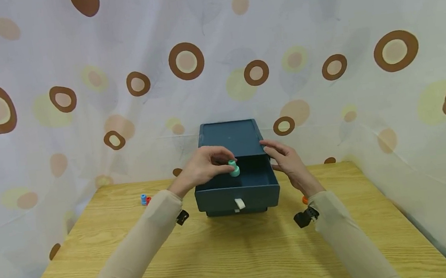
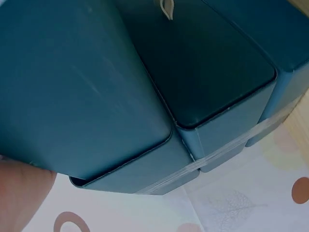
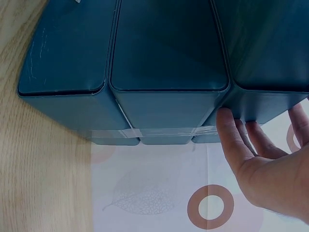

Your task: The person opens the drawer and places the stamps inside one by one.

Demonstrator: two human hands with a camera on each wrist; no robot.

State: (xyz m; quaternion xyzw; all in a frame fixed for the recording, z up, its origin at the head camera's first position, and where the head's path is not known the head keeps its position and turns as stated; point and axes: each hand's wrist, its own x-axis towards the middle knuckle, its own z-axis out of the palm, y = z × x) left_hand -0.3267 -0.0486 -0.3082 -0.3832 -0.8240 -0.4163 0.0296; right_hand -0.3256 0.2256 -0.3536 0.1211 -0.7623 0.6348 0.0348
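Observation:
A small mint-green stepped cylinder (image 1: 234,171) is pinched between the thumb and fingers of my left hand (image 1: 203,166), above the pulled-out top drawer (image 1: 215,202). That drawer belongs to a dark blue drawer cabinet (image 1: 229,138) and has a pale pull tab (image 1: 240,204). My right hand (image 1: 289,163) rests its fingers against the cabinet's right side near the top; the right wrist view shows the extended fingers (image 3: 234,137) touching the uppermost unit. Only part of the left hand (image 2: 24,193) appears in the left wrist view, and the green piece is hidden there.
On the wooden table (image 1: 221,267), a blue piece (image 1: 143,199) and a red piece (image 1: 149,201) stand left of the cabinet. An orange piece (image 1: 305,200) is partly hidden by the right forearm. Behind hangs a patterned curtain (image 1: 218,93). Clear tape (image 3: 159,131) runs along the cabinet's side.

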